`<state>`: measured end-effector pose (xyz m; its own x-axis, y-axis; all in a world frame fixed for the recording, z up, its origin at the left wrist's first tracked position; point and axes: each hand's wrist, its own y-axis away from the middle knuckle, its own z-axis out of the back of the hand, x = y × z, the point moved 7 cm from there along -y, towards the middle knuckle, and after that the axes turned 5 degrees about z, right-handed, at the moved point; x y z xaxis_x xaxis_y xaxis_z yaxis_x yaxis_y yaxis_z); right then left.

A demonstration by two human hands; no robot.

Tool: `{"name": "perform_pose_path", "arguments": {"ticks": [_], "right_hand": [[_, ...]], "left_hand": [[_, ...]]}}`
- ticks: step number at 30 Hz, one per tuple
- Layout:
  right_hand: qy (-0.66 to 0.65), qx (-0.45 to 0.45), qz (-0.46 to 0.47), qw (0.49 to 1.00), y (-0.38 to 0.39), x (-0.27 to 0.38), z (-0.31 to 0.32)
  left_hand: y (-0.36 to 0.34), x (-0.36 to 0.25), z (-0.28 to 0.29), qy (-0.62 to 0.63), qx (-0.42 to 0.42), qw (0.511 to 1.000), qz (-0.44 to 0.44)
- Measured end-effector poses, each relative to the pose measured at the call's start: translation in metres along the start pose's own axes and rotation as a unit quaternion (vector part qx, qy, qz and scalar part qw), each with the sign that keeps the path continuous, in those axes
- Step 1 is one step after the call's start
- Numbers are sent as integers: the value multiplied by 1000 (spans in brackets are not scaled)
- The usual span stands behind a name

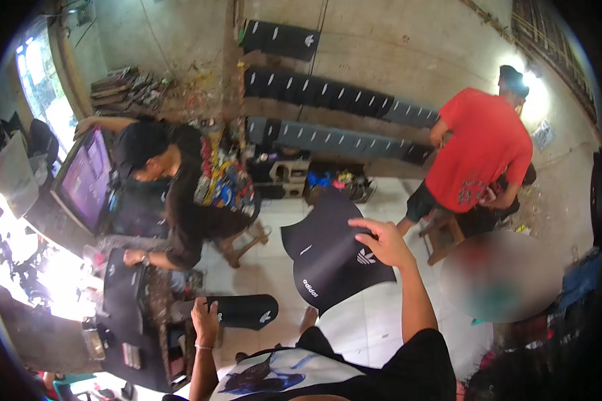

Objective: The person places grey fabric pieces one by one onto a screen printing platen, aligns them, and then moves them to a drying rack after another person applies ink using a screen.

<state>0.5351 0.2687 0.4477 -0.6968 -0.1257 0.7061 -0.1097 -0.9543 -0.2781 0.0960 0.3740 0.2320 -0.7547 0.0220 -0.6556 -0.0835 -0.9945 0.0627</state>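
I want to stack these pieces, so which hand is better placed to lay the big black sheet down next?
Probably the right hand: it already grips the big black sheet, while the left hand rests on the narrow black piece.

Right-hand piece: black cut panel (331, 254), matt, smooth, sheet-like, flexing under the right hand (384, 242) (cloth or foam, cannot tell).
Left-hand piece: black strip (244, 311), matt, smooth, beneath the left hand (206, 321).
Floor below both grips: pale tiles (361, 327), glossy.
Wall beyond right grip: bare plaster (381, 47), rough, stained.
Stool: wood (441, 234), unpainted.
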Motion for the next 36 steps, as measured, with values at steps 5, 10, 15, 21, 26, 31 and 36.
{"name": "perform_pose_path", "arguments": {"ticks": [5, 10, 15, 21, 26, 31, 36], "right_hand": [[162, 42, -81, 983, -23, -84, 99], [212, 57, -132, 967, -54, -190, 186], [248, 162, -129, 946, -88, -303, 231], [250, 121, -167, 946, -212, -325, 254], [177, -33, -123, 976, -360, -254, 290], [83, -237, 0, 968, -489, -197, 335], [-24, -265, 77, 961, -607, -240, 341]], "left_hand": [[-70, -101, -88, 112, -31, 987, -108], [-126, -224, -116, 155, 45, 979, -126], [-194, -315, -140, 164, 63, 960, -216], [-295, -369, -198, 175, 133, 958, -184], [-381, -420, -231, 199, 147, 944, -220], [-448, -462, -219, 212, 132, 941, -227], [-498, -459, -227, 182, 69, 968, -160]]}}
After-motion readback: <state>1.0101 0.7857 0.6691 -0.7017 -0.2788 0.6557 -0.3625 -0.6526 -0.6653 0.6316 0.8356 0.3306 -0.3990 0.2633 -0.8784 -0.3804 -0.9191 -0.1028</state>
